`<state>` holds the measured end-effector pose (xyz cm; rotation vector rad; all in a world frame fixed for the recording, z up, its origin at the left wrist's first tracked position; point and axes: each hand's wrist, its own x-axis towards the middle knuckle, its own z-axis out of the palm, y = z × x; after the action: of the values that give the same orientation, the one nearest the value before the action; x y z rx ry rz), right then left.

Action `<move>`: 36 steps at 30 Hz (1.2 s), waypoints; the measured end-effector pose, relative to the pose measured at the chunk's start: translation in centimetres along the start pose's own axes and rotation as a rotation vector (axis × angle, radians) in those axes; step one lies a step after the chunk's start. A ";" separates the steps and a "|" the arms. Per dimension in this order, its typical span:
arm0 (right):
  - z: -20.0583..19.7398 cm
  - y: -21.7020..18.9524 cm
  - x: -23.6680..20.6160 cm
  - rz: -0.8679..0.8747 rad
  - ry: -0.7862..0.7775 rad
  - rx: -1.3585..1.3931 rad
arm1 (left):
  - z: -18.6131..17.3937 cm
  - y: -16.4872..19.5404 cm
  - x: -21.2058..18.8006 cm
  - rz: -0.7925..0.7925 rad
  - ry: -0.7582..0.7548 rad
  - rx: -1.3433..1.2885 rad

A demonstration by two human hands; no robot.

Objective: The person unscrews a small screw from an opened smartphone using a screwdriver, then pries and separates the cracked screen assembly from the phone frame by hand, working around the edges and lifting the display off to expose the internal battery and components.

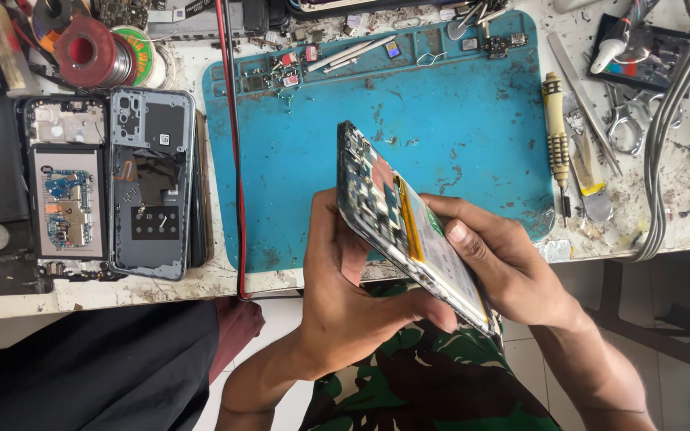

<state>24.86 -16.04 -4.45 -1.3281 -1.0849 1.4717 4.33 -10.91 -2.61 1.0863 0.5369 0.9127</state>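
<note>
Head view looks straight down at two bare hands holding an opened phone point(413, 231) tilted on edge, above the near edge of the worktop point(680, 199) and over the person's camouflage-patterned lap point(425, 383). The left hand point(345, 295) cups the phone from below and behind, its fingers point(433, 307) curled around the lower long edge with the thumb pressed along the frame. The right hand point(513, 263) grips the opposite side, its thumb point(461, 234) lying flat on the exposed inner face next to the pale battery with its yellow strip; the other fingers of that hand are hidden behind the phone, so how they lie I cannot tell. The phone's back is off, with dark circuit parts showing toward its upper end. Behind it lies a worn blue work mat point(457, 120), stained and scattered with small screws and parts along its top tray. A red-and-black cable point(235, 160) runs down the mat's left edge. Left of that, a grey phone back cover point(153, 183) rests beside another stripped phone point(65, 187) with its board exposed. A red spool point(89, 49) sits in the upper left corner. Right of the mat lies a yellow-handled screwdriver point(557, 136), with metal tweezers point(584, 104) just beside it, and a bundle of grey cables point(668, 136) curves down the right side.
</note>
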 end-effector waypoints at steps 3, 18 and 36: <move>0.1 -0.1 0.1 -0.045 0.056 0.013 | -0.2 0.0 0.2 -0.017 0.011 -0.062; 2.0 0.5 -0.7 -0.111 0.079 0.172 | -2.0 0.0 -0.1 -0.190 0.123 0.003; 1.5 2.2 -1.3 -0.198 0.017 0.042 | -0.9 0.6 -0.6 0.072 0.050 0.433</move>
<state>23.39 -17.97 -6.17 -1.1668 -1.1342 1.3275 3.11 -10.81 -2.41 1.4835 0.7635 0.9097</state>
